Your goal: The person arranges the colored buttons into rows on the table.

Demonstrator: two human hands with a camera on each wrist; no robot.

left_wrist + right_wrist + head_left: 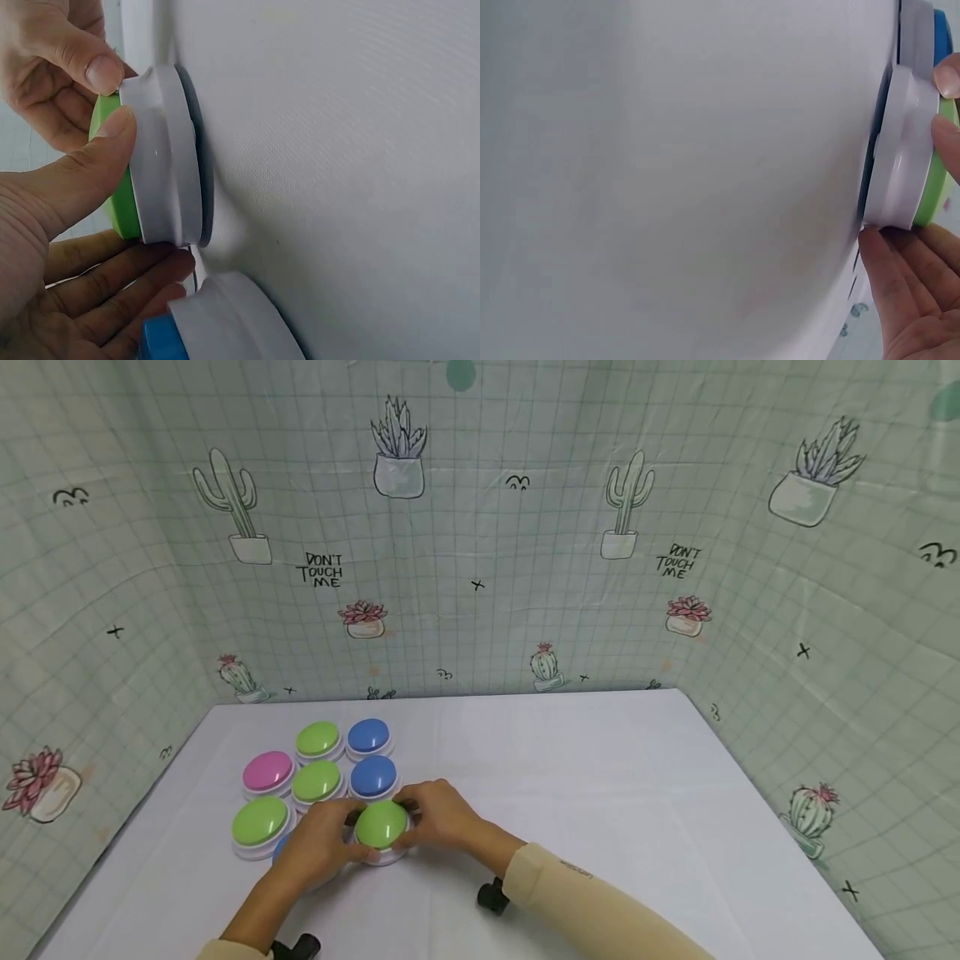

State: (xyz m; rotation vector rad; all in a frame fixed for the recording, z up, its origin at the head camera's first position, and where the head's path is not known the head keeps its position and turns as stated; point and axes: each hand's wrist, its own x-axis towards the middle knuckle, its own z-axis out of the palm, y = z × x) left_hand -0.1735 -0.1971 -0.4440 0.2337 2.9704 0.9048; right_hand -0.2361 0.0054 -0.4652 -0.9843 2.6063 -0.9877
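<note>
A round push button with a green dome (381,824) and white base sits at the front right of a cluster of similar buttons. My left hand (318,843) holds its left side, thumb on the near edge and fingers around the far side. From the right, my right hand (442,814) grips the same button between thumb and fingers. In the left wrist view its white base (161,157) shows a dark underside close to the table. Beside it a blue button (279,847) is mostly hidden by my left hand.
Behind and left stand a blue button (373,775), a green one (317,781), a pink one (268,771) and another green one (259,820). Farther back are a green (318,738) and a blue button (368,735). The white table (585,777) meets cactus-print cloth walls (480,527).
</note>
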